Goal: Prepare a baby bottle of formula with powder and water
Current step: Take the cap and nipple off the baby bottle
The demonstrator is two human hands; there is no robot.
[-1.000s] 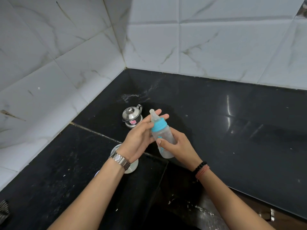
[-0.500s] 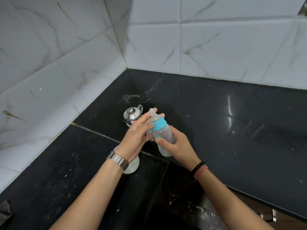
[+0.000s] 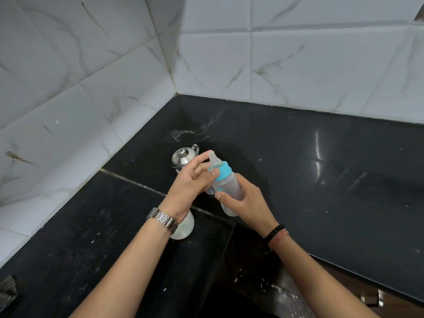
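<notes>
Baby bottle (image 3: 227,189) held tilted in the air above the black worktop (image 3: 321,180), near its back-left corner. Right hand (image 3: 247,203) grip wrapped around bottle body. Left hand (image 3: 190,187) grip loosely spread, thumb touching the blue collar (image 3: 223,172). Steel lidded pot (image 3: 183,157) stands behind the left hand.

Steel pot (image 3: 183,157) just behind left hand (image 3: 188,189); counter (image 3: 332,180) rightward bare.

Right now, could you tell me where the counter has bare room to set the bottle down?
The wide black counter right of the bottle, up to the tiled wall, is bare. Left is crowded: steel pot and white lid under the left hand.
</notes>
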